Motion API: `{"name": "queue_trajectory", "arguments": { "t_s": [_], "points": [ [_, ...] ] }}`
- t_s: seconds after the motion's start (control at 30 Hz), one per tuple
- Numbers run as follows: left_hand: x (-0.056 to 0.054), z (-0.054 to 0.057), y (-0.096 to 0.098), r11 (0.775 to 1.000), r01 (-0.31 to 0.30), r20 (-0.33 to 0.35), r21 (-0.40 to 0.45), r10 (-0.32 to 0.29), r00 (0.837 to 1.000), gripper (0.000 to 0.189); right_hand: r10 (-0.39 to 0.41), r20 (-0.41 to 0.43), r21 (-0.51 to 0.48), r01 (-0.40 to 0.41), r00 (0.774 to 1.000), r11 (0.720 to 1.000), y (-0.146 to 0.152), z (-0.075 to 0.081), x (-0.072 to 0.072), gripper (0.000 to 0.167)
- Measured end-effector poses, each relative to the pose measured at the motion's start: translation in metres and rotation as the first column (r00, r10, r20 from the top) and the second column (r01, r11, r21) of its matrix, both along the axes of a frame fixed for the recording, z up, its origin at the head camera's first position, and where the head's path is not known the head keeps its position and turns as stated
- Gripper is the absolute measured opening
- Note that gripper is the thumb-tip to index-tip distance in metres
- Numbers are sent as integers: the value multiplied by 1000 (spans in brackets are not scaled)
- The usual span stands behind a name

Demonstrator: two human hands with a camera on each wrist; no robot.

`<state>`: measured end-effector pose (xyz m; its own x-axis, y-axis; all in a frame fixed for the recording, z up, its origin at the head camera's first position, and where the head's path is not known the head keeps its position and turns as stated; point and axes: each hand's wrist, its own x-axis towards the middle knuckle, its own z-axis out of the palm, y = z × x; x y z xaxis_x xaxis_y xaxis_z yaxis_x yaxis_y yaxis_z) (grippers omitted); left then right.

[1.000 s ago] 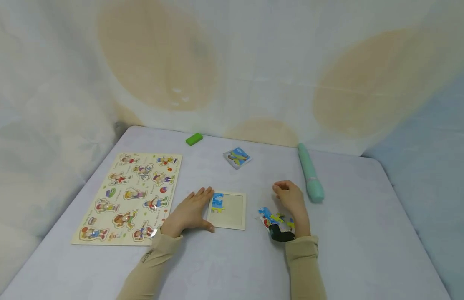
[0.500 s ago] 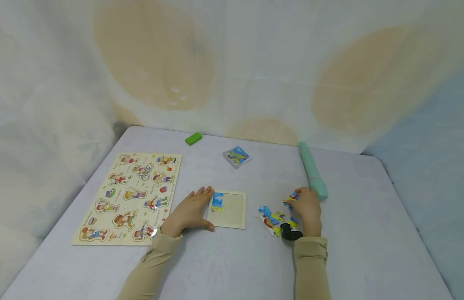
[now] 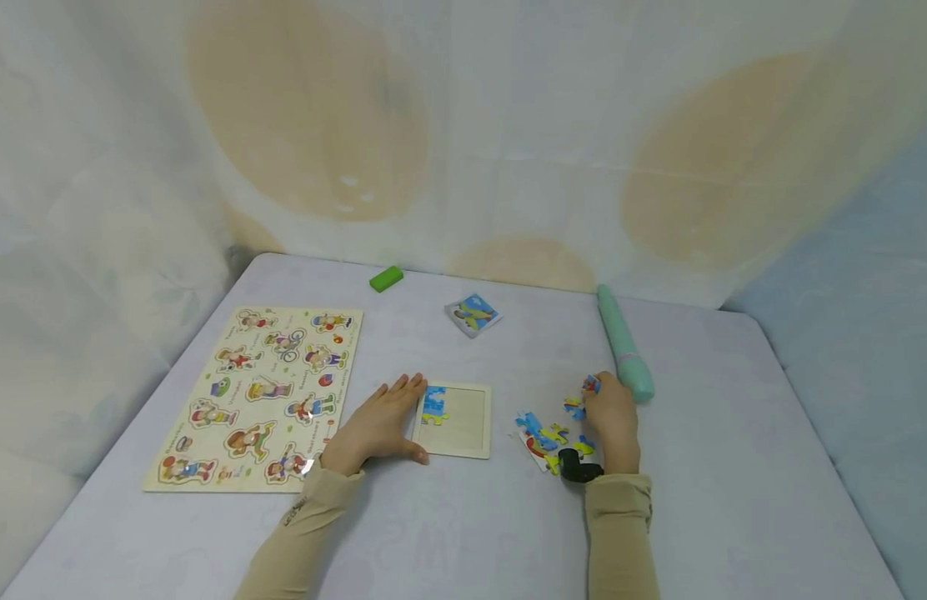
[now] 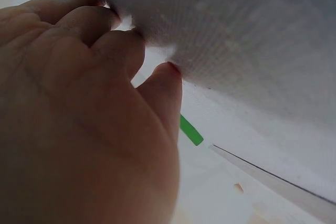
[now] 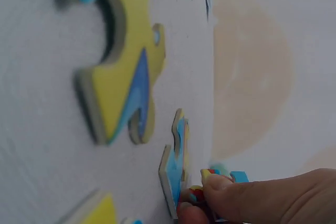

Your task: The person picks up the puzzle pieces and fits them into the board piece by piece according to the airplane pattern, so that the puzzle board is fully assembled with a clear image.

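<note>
One square puzzle tray point(image 3: 467, 421), part-filled at its far left corner, is edged on the table point(image 3: 734, 467) by the spread left hand point(image 3: 375, 423), seemingly against sliding; one puzzle piece point(image 3: 590, 384) is pinched in the right hand point(image 3: 612, 417), apparently singled out from the loose pieces point(image 3: 537, 432) nearby.

The tray point(image 3: 466, 427) looks like matt wood — puzzle pieces point(image 5: 135, 30) smooth-faced, sleeves point(image 3: 621, 533) matt cloth.
</note>
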<state>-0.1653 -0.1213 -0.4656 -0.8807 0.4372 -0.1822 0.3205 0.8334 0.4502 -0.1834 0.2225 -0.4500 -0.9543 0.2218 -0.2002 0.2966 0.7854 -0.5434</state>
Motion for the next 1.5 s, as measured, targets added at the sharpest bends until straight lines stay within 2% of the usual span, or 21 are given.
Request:
{"name": "queue_trajectory", "arguments": {
  "t_s": [0.17,0.3,0.4,0.5,0.63,0.73,0.87,1.0,1.17,1.27,1.5],
  "points": [
    [0,1,0,1000,3,-5,2,-3,1000,117,-26,-49,-19,25,998,1000,2,-1,-1,32],
    [0,1,1,1000,5,-2,4,-5,1000,116,-10,-100,-75,2,995,997,0,-4,-4,32],
    [0,1,0,1000,7,-1,0,-7,1000,116,50,-147,-148,-72,988,986,-9,-4,-8,33],
    [0,0,0,1000,5,-2,-2,-5,1000,116,134,-177,-208,-170,975,963,-32,-2,-9,29],
    [0,0,-1,1000,1,-8,2,-1,1000,116,241,-161,-283,-279,957,918,-75,1,-9,24],
    [1,0,0,1000,-2,-6,10,2,1000,116,300,-146,-286,-330,943,900,-101,-2,-7,20],
    [2,2,1,1000,-10,1,17,10,1000,116,316,-146,-224,-342,938,912,-120,-8,-4,15],
    [2,4,1,1000,-10,1,9,10,1000,116,293,-142,-162,-314,946,935,-124,-12,-5,16],
    [0,4,1,1000,-7,-6,2,7,1000,115,230,-147,-170,-253,962,952,-122,-16,-8,24],
    [0,4,2,1000,-3,-9,3,3,1000,114,194,-153,-191,-222,969,956,-119,-16,-8,22],
    [1,4,1,1000,-10,-2,-10,10,1000,114,191,-156,-189,-219,969,957,-96,-15,-10,22]
  ]
}}
